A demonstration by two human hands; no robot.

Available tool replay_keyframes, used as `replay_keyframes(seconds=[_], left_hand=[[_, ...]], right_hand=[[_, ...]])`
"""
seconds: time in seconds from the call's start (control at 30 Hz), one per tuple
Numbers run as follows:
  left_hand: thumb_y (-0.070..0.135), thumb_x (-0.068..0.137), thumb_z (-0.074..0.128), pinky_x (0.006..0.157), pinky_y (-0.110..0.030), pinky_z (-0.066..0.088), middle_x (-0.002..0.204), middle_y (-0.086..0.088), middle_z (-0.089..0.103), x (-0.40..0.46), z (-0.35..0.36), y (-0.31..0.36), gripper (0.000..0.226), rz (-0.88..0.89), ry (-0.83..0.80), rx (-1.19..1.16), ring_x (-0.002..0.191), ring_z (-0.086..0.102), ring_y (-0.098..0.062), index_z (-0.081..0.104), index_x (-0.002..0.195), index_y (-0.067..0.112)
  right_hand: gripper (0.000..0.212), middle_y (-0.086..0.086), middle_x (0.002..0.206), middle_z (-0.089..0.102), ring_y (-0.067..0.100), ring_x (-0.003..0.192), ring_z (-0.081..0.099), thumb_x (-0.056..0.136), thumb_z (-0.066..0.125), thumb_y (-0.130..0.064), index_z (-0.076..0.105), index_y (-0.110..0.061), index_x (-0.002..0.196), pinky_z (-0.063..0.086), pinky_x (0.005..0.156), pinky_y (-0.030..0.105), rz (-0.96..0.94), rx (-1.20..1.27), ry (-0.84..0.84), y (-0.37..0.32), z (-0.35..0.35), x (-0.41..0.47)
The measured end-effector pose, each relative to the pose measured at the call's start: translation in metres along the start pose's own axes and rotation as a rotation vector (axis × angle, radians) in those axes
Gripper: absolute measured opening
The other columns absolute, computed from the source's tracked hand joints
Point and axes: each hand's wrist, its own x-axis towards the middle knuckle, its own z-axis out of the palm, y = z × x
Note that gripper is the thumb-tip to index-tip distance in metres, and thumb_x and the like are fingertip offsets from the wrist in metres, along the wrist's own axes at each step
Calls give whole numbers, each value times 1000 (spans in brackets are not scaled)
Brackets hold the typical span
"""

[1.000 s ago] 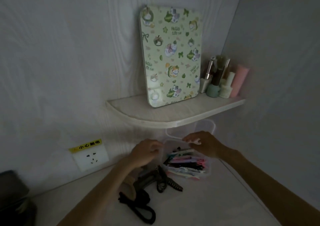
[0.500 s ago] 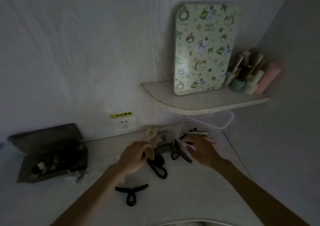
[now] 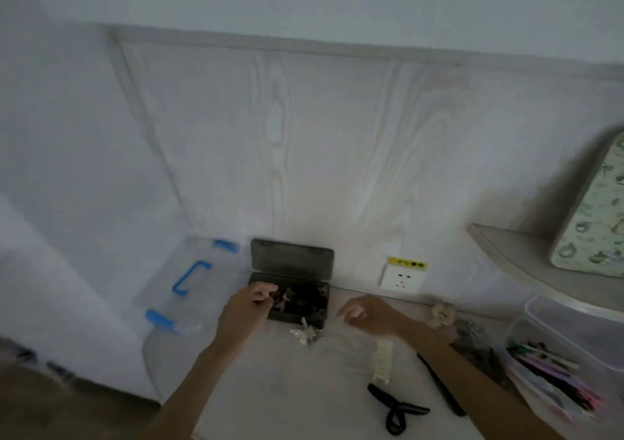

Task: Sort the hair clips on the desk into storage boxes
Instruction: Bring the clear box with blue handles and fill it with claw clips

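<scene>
A dark storage box (image 3: 320,318) lies open against the back wall, its lid (image 3: 292,259) standing up, with small clips inside. My left hand (image 3: 248,309) reaches over the box's left end, its fingertips pinched on a small brownish hair clip (image 3: 283,299). To the right of the box my right hand (image 3: 368,314) hovers with loosely curled fingers and nothing in it. On the desk lie a sparkly clip (image 3: 305,333), a cream clip (image 3: 383,360), a black claw clip (image 3: 396,409) and a long black clip (image 3: 439,385).
A clear box (image 3: 537,321) of colourful clips stands at the right under a shelf (image 3: 506,254) that bears a patterned panel (image 3: 597,230). A cream scrunchie (image 3: 444,314) lies by my right wrist. A large clear bin with blue handles (image 3: 189,291) sits left. A wall socket (image 3: 401,279) is behind.
The view has swung left from the clear box to the dark box. My left hand has moved from the clip pile to the dark box, and my right hand followed, leaving the clear box.
</scene>
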Motion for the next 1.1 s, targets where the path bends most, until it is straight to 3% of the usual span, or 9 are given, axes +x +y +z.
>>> replay_keyframes(seconds=[0.23, 0.37, 0.5, 0.6, 0.67, 0.8, 0.9, 1.0, 1.1], left_hand=[[7, 86, 56, 81, -25, 47, 102, 9, 65, -6, -126, -69, 27, -195, 358, -54, 98, 62, -14, 67, 101, 27], [15, 87, 62, 80, -28, 45, 108, 2, 60, -15, -133, -98, 23, -300, 419, -110, 102, 59, -18, 59, 110, 18], [46, 77, 71, 71, -31, 45, 101, -10, 58, -19, -111, -124, 64, -711, 316, -386, 90, 58, -22, 46, 112, -1], [50, 81, 64, 57, -28, 48, 77, -10, 61, -22, -100, -135, 54, -763, 256, -608, 65, 58, -19, 55, 100, 0], [40, 87, 61, 63, -34, 53, 75, -9, 64, -20, -99, -144, 44, -685, 279, -566, 65, 61, -22, 58, 104, 0], [34, 89, 58, 72, -37, 54, 94, -13, 65, -28, -119, -151, 44, -678, 196, -411, 75, 66, -27, 47, 120, 4], [32, 90, 56, 65, -30, 47, 99, -13, 61, -42, -141, -150, 35, -712, 74, -298, 74, 63, -26, 49, 110, 4], [26, 87, 55, 75, -32, 44, 101, -12, 56, -56, -159, -151, 25, -767, 0, -165, 78, 58, -25, 49, 102, 6], [23, 89, 54, 78, -31, 44, 104, -10, 54, -75, -162, -144, 21, -806, -155, -90, 85, 56, -25, 48, 103, 9]], right_hand=[[36, 10, 131, 57, 21, 118, 55, 92, 53, -12, 54, -12, 128, 39, 92, 20, -104, 16, -26, -143, 53, 87], [52, 5, 156, 19, 22, 144, 18, 98, 41, -30, 26, -20, 146, 15, 117, 32, -163, -250, 83, -187, 93, 119], [52, -1, 159, 3, 25, 147, -3, 99, 25, -43, 16, -28, 148, 0, 117, 46, -81, -521, 39, -200, 128, 125], [53, -4, 156, 19, 28, 145, 5, 96, 23, -52, 29, -31, 144, 5, 117, 45, -103, -516, 79, -198, 138, 119], [59, -3, 150, 33, 28, 142, 17, 90, 20, -62, 41, -34, 137, 13, 115, 41, -152, -475, 32, -195, 131, 117], [31, 1, 132, 54, 23, 127, 41, 95, 47, -31, 57, -26, 124, 25, 114, 34, -216, -108, 93, -181, 114, 106], [41, 7, 135, 47, 25, 128, 39, 92, 52, -18, 47, -17, 133, 29, 107, 29, -134, -55, 307, -168, 105, 94], [46, 16, 137, 46, 28, 121, 48, 94, 50, -15, 39, -3, 137, 39, 100, 32, -13, 109, 136, -165, 108, 80], [39, 8, 112, 59, 14, 80, 59, 96, 48, -19, 47, 2, 129, 52, 71, 19, 73, 321, -50, -157, 120, 61]])
